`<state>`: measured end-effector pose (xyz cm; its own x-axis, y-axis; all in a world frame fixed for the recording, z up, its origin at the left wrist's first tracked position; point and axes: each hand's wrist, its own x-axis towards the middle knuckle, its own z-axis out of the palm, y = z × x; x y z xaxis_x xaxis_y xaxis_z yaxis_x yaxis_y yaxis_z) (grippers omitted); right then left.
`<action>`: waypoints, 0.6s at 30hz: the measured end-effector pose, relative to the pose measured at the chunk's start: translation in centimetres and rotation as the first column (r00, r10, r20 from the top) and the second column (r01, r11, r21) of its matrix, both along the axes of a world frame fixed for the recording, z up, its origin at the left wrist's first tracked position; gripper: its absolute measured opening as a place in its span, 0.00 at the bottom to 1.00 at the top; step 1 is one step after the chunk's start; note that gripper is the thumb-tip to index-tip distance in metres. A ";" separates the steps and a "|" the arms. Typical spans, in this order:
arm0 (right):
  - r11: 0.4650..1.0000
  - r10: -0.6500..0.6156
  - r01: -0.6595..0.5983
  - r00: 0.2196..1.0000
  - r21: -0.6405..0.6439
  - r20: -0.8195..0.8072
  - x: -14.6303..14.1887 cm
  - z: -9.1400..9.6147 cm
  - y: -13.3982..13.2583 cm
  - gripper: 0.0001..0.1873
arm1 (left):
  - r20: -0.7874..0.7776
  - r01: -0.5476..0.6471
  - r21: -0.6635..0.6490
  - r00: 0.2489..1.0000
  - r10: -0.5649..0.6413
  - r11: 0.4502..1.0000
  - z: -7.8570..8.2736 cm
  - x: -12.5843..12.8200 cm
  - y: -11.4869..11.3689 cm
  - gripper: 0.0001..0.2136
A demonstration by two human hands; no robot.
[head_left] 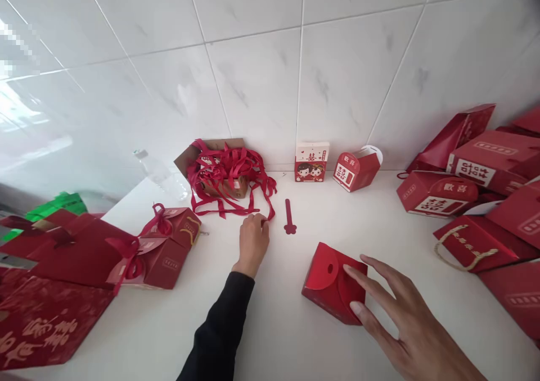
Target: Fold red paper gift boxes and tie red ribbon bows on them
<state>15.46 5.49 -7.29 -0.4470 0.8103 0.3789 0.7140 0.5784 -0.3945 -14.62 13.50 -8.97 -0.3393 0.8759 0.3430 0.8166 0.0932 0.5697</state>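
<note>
My left hand [254, 243] has its fingers curled together at the loose end of a red ribbon [270, 204], and the fingertips partly hide the contact. This ribbon trails from a tangled heap of red ribbons [225, 164] in a brown open box [184, 158]. Over a small red gift box [323, 279] with rounded overlapping flaps and an oval hole, my right hand [400, 308] is spread open. Its index finger and thumb reach the box's right side. A dark red strip with a flower-shaped end [289, 218] lies between the two hands.
Against the tiled wall stand a printed card box [311, 164] and a small red box [358, 169]. Several red gift boxes [439, 195] are piled at right. On the left are ribbon-tied boxes [158, 260], a large red bag [50, 319] and a clear plastic bottle [162, 175].
</note>
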 end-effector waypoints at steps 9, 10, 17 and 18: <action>0.831 -0.053 -0.105 0.962 -0.546 -0.266 -1.1 4.9 -2.5 0.18 | 0.073 -0.126 0.399 0.992 0.106 0.908 9.9 3.5 -9.6 0.05; 0.835 -0.085 -0.109 0.943 -0.539 -0.322 -1.1 6.0 -2.9 0.17 | 0.096 -0.090 0.393 0.994 0.056 0.915 11.1 4.6 -10.8 0.04; 0.642 -0.258 -0.367 0.723 -0.673 -0.641 -1.1 10.4 -5.6 0.20 | 0.167 0.468 0.227 0.845 -0.508 0.854 12.0 13.3 -17.6 0.07; 0.609 -0.300 -0.429 0.654 -0.667 -0.695 -1.0 10.6 -5.6 0.18 | 0.203 0.442 0.217 0.852 -0.483 0.870 11.5 13.8 -18.1 0.08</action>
<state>14.51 -0.08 3.32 -0.4038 0.9058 -0.1281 -0.0274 -0.1519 -0.9880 -0.77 -4.65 2.57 0.0019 0.8937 0.4487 0.5761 -0.3677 0.7299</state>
